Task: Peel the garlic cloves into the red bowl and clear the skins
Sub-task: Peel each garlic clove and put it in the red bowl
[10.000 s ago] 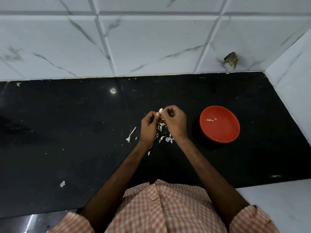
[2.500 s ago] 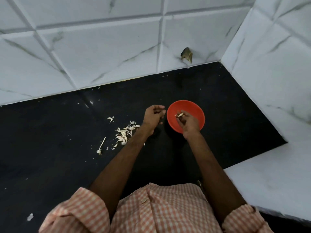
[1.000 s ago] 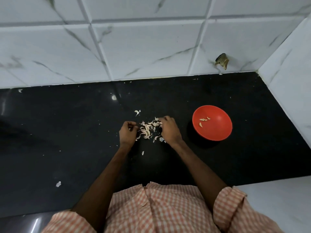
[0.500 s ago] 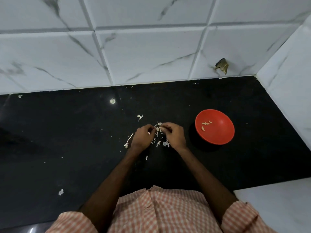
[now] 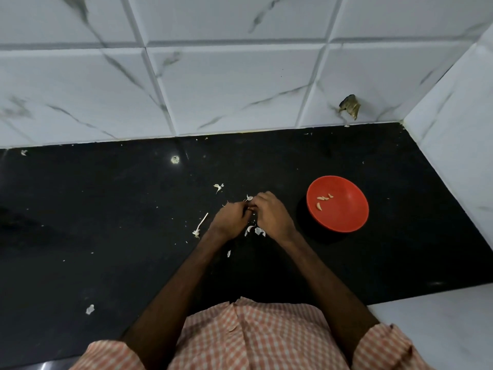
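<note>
Red bowl [image 5: 344, 217] sits on the black counter [image 5: 106, 236] just right of the hands, with a few peeled garlic cloves [image 5: 324, 199] inside. Within the last second the left hand [image 5: 230, 220] and right hand [image 5: 272, 214] have closed together over the garlic skins [image 5: 256, 231]. Their fingers curl inward with tips meeting, but what they pinch is hidden. Probably the skins are being gathered.

Upright red bowl [image 5: 346, 214] holds peeled cloves [image 5: 324, 198]; skins [image 5: 256, 231] scattered left.
</note>
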